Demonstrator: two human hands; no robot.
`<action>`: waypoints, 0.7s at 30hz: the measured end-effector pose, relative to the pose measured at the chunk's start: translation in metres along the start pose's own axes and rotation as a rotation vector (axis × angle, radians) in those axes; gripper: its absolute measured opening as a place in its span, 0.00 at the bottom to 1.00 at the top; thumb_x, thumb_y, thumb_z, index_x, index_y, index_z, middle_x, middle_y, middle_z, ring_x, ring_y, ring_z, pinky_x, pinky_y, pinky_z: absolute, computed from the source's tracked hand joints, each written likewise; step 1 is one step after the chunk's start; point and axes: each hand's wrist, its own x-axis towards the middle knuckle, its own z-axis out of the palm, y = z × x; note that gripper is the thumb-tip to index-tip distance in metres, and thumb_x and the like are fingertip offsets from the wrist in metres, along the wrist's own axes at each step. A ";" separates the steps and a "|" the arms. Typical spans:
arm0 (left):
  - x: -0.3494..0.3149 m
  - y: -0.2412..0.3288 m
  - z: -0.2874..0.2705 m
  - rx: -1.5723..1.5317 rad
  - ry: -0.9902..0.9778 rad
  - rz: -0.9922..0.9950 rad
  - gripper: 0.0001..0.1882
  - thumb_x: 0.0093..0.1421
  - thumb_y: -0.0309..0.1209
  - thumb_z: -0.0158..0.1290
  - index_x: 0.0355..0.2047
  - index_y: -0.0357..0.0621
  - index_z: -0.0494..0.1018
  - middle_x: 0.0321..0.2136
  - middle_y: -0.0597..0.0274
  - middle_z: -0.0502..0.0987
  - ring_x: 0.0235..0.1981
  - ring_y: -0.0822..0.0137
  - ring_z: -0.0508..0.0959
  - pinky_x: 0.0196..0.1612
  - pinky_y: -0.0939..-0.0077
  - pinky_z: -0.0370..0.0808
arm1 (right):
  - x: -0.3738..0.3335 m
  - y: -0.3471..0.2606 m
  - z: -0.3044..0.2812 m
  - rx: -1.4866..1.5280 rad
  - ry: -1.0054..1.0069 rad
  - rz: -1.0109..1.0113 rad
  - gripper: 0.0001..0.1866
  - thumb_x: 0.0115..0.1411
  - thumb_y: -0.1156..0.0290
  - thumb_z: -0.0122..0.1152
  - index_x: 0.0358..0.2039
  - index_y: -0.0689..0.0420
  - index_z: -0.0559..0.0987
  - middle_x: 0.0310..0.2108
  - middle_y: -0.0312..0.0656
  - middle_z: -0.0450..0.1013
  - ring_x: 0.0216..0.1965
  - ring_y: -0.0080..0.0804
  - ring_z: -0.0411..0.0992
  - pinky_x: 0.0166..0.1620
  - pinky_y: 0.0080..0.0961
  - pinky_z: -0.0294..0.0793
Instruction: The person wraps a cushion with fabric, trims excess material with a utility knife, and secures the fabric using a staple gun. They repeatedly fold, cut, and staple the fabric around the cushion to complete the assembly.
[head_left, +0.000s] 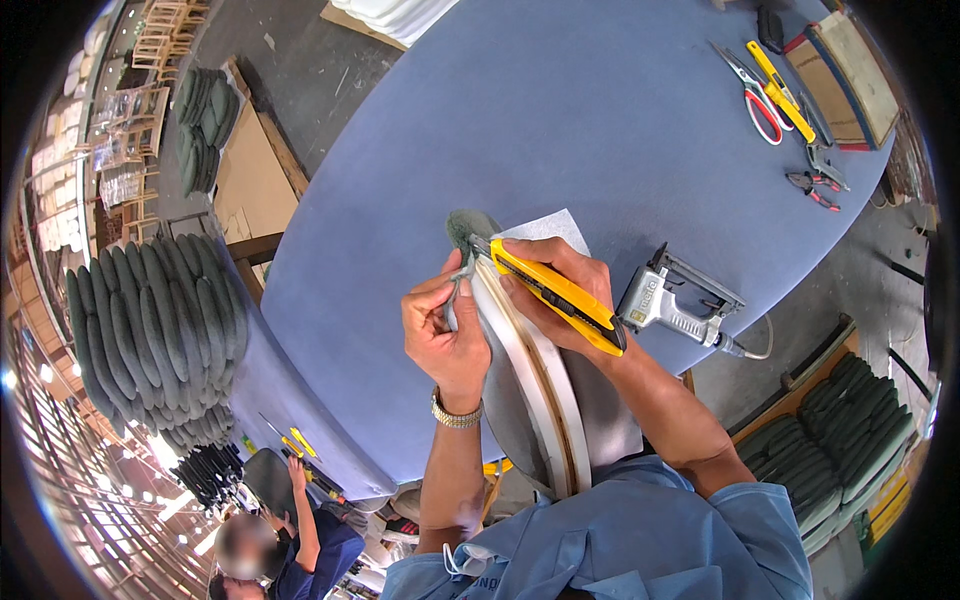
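A curved seat pad [545,395] stands on edge against my body, its white foam and brown board edge facing up. Dark green fabric [468,226] wraps its far end, and a light grey sheet [562,228] sticks out beside it. My left hand [447,335] pinches the fabric edge at the far end between thumb and fingers. Closed around a yellow utility knife [560,298], my right hand [575,285] brings the blade tip to the fabric just beyond the left fingertips. Whether the blade is cutting there is too small to tell.
A silver staple gun [680,295] with its hose lies right of my right hand. Farther right are red-handled scissors [758,100], another yellow knife [785,95], pliers [815,188] and a box [845,85]. Green pads [160,320] are stacked at left; a co-worker [325,535] sits lower left.
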 end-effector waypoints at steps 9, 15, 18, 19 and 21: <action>-0.002 -0.008 -0.005 -0.025 -0.009 0.020 0.08 0.64 0.14 0.55 0.40 0.36 0.68 0.42 0.46 0.80 0.52 0.52 0.81 0.58 0.60 0.78 | 0.001 0.001 0.002 -0.042 -0.008 -0.028 0.17 0.58 0.73 0.72 0.48 0.53 0.78 0.29 0.38 0.78 0.24 0.30 0.77 0.29 0.25 0.76; 0.001 -0.006 -0.004 -0.023 -0.003 -0.017 0.08 0.64 0.14 0.54 0.39 0.36 0.67 0.41 0.48 0.79 0.53 0.52 0.81 0.57 0.64 0.78 | 0.000 0.002 0.004 -0.038 -0.022 0.021 0.16 0.58 0.72 0.72 0.46 0.52 0.77 0.26 0.38 0.76 0.22 0.29 0.75 0.27 0.25 0.74; 0.001 -0.005 -0.005 -0.062 0.016 -0.066 0.09 0.65 0.14 0.55 0.39 0.37 0.67 0.41 0.48 0.79 0.53 0.53 0.81 0.55 0.66 0.78 | 0.002 0.000 0.003 -0.049 -0.047 0.032 0.16 0.58 0.72 0.72 0.46 0.52 0.77 0.25 0.38 0.76 0.22 0.30 0.75 0.27 0.25 0.74; 0.001 -0.004 -0.005 -0.064 0.021 -0.084 0.09 0.65 0.14 0.55 0.39 0.37 0.67 0.41 0.48 0.79 0.53 0.53 0.81 0.55 0.66 0.78 | 0.002 0.000 0.002 -0.054 -0.058 0.036 0.17 0.58 0.73 0.72 0.46 0.52 0.77 0.25 0.38 0.76 0.21 0.30 0.75 0.28 0.25 0.75; 0.001 -0.004 -0.006 -0.068 0.032 -0.118 0.09 0.65 0.15 0.55 0.38 0.38 0.66 0.41 0.48 0.80 0.53 0.53 0.81 0.54 0.67 0.78 | 0.002 -0.002 0.001 -0.068 -0.069 0.029 0.17 0.57 0.73 0.72 0.45 0.52 0.77 0.25 0.39 0.76 0.22 0.31 0.76 0.28 0.25 0.75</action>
